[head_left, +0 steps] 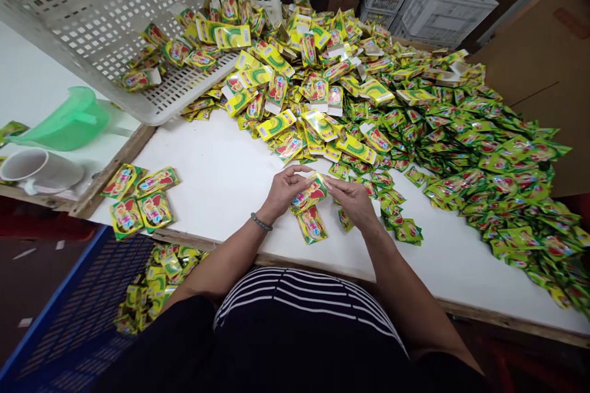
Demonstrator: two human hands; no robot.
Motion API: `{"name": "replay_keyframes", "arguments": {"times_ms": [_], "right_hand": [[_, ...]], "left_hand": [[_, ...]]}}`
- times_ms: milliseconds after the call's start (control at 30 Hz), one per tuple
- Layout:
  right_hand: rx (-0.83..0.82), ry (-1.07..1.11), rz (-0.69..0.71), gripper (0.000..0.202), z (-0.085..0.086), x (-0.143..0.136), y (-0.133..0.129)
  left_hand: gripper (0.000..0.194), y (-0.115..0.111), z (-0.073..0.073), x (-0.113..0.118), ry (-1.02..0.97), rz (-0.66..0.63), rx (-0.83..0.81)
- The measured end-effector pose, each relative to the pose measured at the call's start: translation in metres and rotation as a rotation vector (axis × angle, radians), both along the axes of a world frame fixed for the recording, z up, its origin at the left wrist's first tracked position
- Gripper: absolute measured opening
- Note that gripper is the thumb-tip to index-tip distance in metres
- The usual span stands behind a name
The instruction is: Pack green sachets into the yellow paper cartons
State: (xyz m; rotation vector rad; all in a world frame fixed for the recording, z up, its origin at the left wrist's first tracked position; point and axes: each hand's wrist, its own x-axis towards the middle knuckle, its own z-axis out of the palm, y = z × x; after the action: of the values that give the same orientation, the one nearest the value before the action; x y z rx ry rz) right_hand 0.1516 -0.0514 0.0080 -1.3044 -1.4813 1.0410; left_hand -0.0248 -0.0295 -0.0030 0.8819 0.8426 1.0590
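Note:
Between my hands, above the white table, is a small green and yellow box (310, 195) with a red picture on it. My left hand (288, 191) grips its left side with fingers pressed together. At its upper right end, the fingers of my right hand (351, 196) pinch the box. Just below lies another such box (312, 225), flat on the table (207, 166). Small green packets (391, 199) lie near my right hand. Several finished-looking boxes (141, 206) lie together at the table's left end.
A tilted white crate (161, 112) spills boxes onto a large pile (318, 92). Green packets (498, 153) are heaped at right. A green scoop (69, 123) and white mug (39, 169) stand at left. A blue basket (69, 301) holding boxes is below the table's edge.

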Motion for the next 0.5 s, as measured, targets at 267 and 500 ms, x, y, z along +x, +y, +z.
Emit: {"name": "replay_keyframes", "arguments": {"times_ms": [267, 500], "right_hand": [[0.369, -0.435, -0.095, 0.034, -0.003, -0.016, -0.021], [0.324, -0.387, -0.294, 0.033, -0.013, -0.037, -0.017]], "left_hand": [[0.047, -0.001, -0.001, 0.002, 0.003, -0.026, 0.022], [0.039, 0.003, -0.003, 0.0, 0.072, -0.029, 0.112]]}}
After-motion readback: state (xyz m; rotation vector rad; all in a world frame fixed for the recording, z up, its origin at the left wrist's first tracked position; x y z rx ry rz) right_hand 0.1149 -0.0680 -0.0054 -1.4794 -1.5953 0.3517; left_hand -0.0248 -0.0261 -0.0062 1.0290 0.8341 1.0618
